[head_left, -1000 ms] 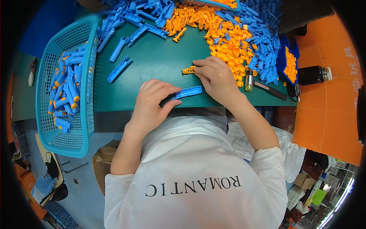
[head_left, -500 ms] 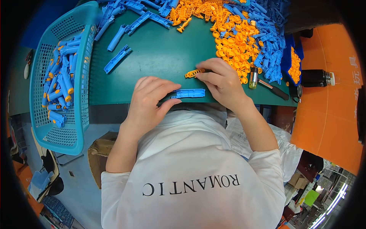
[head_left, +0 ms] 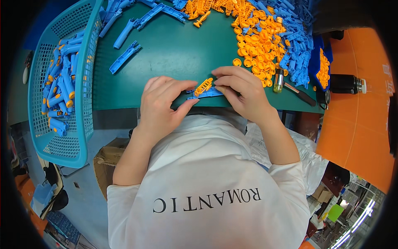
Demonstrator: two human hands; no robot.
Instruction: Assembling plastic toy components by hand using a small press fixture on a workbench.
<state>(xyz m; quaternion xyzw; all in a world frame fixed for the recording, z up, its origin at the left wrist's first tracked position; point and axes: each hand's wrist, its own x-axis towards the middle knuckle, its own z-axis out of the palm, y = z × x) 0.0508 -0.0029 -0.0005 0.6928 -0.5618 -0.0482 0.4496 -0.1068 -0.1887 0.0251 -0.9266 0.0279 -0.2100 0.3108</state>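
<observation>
At the near edge of the table, my left hand (head_left: 162, 101) pinches the left end of a blue plastic half-shell (head_left: 212, 92), hollow side up. Over that shell an orange ladder-shaped plastic piece (head_left: 204, 87) stands tilted. The fingertips of my right hand (head_left: 243, 90) are closed at the upper right end of the orange piece, beside the shell's right end. Where the orange piece meets the shell is too small to make out. Another blue half-shell (head_left: 125, 57) lies apart on the table, farther left.
A light-blue basket (head_left: 86, 89) with blue-and-orange parts stands at left. Orange caps (head_left: 259, 45), orange ladder pieces (head_left: 203, 6) and blue parts (head_left: 298, 50) are heaped at the back and right. A small bottle (head_left: 278, 81), a dark-handled tool (head_left: 304, 98) and a black flask (head_left: 344, 84) lie right.
My right hand has brought the orange piece down and left, from above the blue half-shell onto or just over it. The left hand still grips the shell, which is now slightly tilted.
</observation>
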